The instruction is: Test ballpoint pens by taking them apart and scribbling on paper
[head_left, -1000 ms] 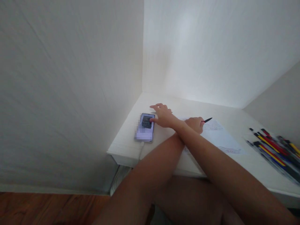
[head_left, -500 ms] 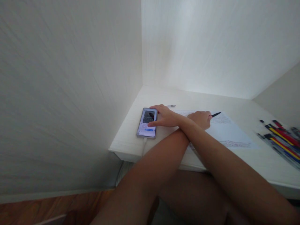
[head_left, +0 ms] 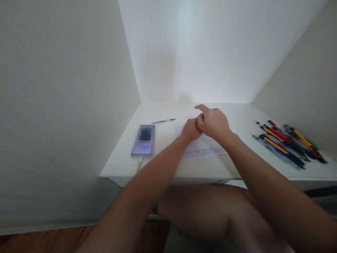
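My left hand (head_left: 191, 130) is closed over the written sheet of paper (head_left: 204, 151), its fingertips covered by my right hand. My right hand (head_left: 215, 122) meets it from the right, with the index finger stretched out to the left and the other fingers curled in. Whatever lies between the two hands is hidden; the black pen from the earlier frame does not show. Left of the hands lies a phone (head_left: 144, 140), its screen pixelated and a white cable at its lower end. A thin pen (head_left: 163, 121) rests behind the phone.
A pile of pens (head_left: 285, 144) in black, red, yellow and blue spreads over the right side of the white desk (head_left: 163, 168). Pale panels enclose the desk at left, back and right. My legs (head_left: 200, 203) are under its front edge.
My right hand has left the phone and moved right to my left hand, so my arms are no longer crossed. The black pen in my left hand has gone from sight. The view has shifted right.
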A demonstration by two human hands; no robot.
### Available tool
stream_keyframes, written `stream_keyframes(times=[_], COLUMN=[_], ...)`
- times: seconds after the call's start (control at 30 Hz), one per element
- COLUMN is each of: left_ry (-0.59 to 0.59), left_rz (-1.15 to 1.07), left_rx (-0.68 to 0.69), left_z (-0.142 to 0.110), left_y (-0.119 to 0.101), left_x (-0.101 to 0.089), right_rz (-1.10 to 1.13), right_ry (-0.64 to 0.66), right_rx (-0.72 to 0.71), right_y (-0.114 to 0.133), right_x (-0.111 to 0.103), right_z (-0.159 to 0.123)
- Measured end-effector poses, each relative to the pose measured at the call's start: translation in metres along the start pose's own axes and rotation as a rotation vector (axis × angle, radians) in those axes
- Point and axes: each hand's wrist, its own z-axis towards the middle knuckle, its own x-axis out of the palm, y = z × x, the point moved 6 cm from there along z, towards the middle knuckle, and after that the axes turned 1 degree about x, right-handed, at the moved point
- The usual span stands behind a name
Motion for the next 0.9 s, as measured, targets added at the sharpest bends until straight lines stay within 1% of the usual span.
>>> stream_keyframes(times=[0.03, 0.07, 0.13, 0.2, 0.27, 0.33, 0.4, 0.43, 0.5, 0.53, 0.6, 0.63, 0.7, 0.77, 0.8, 0.87, 0.9], left_ry=[0.026, 0.050, 0.092, 0.126, 0.147, 0.162, 0.134, 0.098, -0.005, -0.061, -0.166, -0.216, -0.223, -0.139, -0.136, -0.132, -0.147], left_rz=[0.071, 0.202, 0.369, 0.427, 0.461, 0.492, 0.522, 0.546, 0.629, 0.695, 0.847, 0.917, 1.033, 1.136, 1.181, 1.250, 1.281], left_rx=[0.049, 0.136, 0.263, 0.321, 0.348, 0.375, 0.422, 0.453, 0.508, 0.528, 0.530, 0.525, 0.529, 0.573, 0.605, 0.595, 0.549], left_z=[-0.002, -0.004, -0.012, -0.019, -0.025, -0.027, -0.030, -0.032, -0.044, -0.055, -0.089, -0.112, -0.168, -0.234, -0.269, -0.338, -0.371], left_y=[-0.004, -0.010, -0.019, -0.022, -0.025, -0.030, -0.044, -0.054, -0.077, -0.089, -0.109, -0.116, -0.121, -0.114, -0.108, -0.089, -0.078], left_x=[0.000, 0.002, 0.008, 0.017, 0.026, 0.034, 0.034, 0.031, 0.015, 0.005, -0.018, -0.029, -0.044, -0.049, -0.051, -0.057, -0.061], right_rz=[-0.081, -0.148, -0.243, -0.266, -0.256, -0.257, -0.238, -0.220, -0.165, -0.127, -0.045, -0.014, 0.025, 0.034, 0.032, 0.022, 0.016], right_ry=[0.025, 0.072, 0.178, 0.223, 0.214, 0.191, 0.157, 0.138, 0.112, 0.114, 0.141, 0.156, 0.197, 0.219, 0.221, 0.211, 0.204], right_rx=[0.020, 0.015, -0.019, -0.037, -0.026, 0.032, 0.103, 0.129, 0.133, 0.096, -0.001, -0.040, -0.095, -0.138, -0.152, -0.169, -0.170], right_y=[-0.018, -0.033, -0.051, -0.058, -0.060, -0.065, -0.076, -0.083, -0.099, -0.106, -0.118, -0.124, -0.133, -0.137, -0.138, -0.135, -0.133], right_x=[-0.006, -0.009, -0.009, -0.009, -0.010, -0.014, -0.022, -0.026, -0.033, -0.035, -0.035, -0.035, -0.031, -0.029, -0.028, -0.029, -0.029], right_z=[-0.009, -0.018, -0.037, -0.052, -0.062, -0.068, -0.077, -0.082, -0.096, -0.103, -0.119, -0.126, -0.140, -0.150, -0.154, -0.162, -0.166])
